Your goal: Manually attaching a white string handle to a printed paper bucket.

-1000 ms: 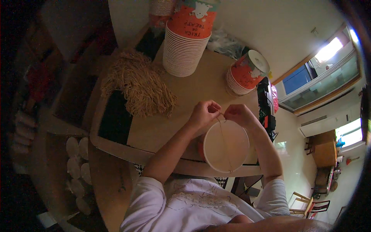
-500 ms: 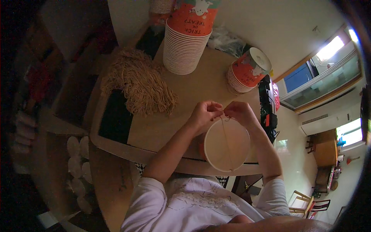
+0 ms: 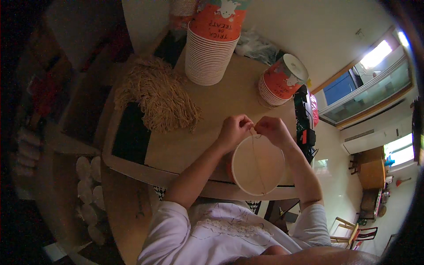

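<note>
A white-lined paper bucket (image 3: pixel 265 165) lies tilted at the table's near edge, its round mouth facing me. A thin tan cord (image 3: pixel 256 165) runs across that mouth from the far rim to the near rim. At the far rim, my left hand (image 3: pixel 237 129) pinches the cord's end between thumb and fingers. Close against it, my right hand (image 3: pixel 270 129) also grips the cord in a pinch. The fingertips nearly meet, so any knot between them is hidden. To the left lies a loose heap of tan cords (image 3: pixel 161 97).
A tall stack of nested orange-and-white paper buckets (image 3: pixel 210 57) stands at the back. A shorter stack (image 3: pixel 278 84) sits back right, near clear plastic wrap (image 3: pixel 258 46). A black power strip (image 3: pixel 304 123) runs along the right edge. White rounded items (image 3: pixel 88 190) lie lower left.
Both hands stay at the bucket's far rim, with only a slight shift of the fingers on the cord. The bucket has barely moved.
</note>
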Tool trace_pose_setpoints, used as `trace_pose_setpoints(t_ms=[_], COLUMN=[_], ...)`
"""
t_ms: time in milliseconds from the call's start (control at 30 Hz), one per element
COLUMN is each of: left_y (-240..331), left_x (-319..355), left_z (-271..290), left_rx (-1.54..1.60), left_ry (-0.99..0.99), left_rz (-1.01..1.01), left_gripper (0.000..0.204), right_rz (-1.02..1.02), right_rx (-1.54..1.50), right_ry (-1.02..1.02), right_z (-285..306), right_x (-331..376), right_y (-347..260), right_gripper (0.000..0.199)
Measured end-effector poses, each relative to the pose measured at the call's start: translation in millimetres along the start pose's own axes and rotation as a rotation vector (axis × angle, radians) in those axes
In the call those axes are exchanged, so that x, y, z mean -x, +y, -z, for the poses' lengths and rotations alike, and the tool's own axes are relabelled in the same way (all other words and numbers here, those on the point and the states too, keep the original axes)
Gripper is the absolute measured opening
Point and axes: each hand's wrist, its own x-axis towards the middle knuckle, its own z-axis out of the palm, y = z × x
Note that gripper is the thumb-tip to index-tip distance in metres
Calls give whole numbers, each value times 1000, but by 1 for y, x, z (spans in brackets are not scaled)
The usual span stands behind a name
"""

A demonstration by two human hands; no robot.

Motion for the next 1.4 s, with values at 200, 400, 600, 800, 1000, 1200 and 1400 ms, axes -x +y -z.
trace_pose_setpoints(t_ms=[200, 400, 600, 800, 1000, 1200, 1400], left_y=[-2, -11, -3, -12, -8, -2, 2], left_x=[-3, -6, -10, -10, -9, -9, -2], left_z=[-2, -3, 3, 3, 6, 6, 7], left_rx=[-191, -200, 254, 292, 200, 237, 269], left_ry=[46, 110, -268, -179, -206, -160, -213], left_rz=[-59, -101, 459, 364, 332, 353, 308], left_gripper=[13, 17, 24, 18, 16, 17, 17], right_rz=[42, 22, -84, -201, -155, -52, -6], right_rx=[62, 22, -144, -320, -286, -141, 302], right_ry=[-25, -46, -25, -99, -139, -94, -6], right_z=[-1, -2, 3, 6, 7, 5, 1], right_x=[-2, -6, -5, -7, -10, -11, -10], right_y=[0, 4, 3, 9, 2, 3, -7], right_gripper=[9, 9, 6, 9, 11, 7, 6])
